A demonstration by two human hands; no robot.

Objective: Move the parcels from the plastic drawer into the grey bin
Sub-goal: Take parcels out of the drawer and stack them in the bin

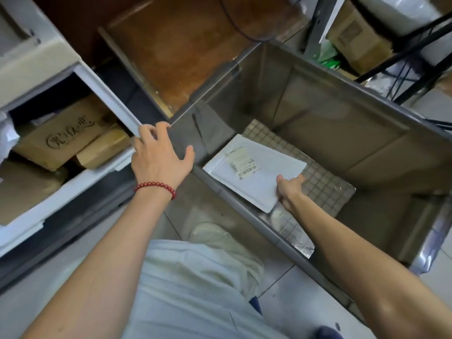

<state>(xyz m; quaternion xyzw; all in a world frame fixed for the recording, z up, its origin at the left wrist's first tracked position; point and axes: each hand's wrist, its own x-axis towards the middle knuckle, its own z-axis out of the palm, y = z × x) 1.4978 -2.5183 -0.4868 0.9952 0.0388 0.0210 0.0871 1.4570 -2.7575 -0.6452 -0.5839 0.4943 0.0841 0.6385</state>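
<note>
While my right hand pinches its lower-right end, one white parcel sits label-up in the grey bin, frame centre, long axis upper left to lower right. Left hand rests on the bin corner, fingers spread and loose. Three brown parcels in the plastic drawer, frame left.

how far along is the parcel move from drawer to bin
Done: no finished parcel I can confirm. In hand: the right hand holds a flat white padded envelope low inside the grey plastic bin; the left hand rests on the bin's corner. Left: several brown cardboard boxes sit in the white plastic drawer.
</note>
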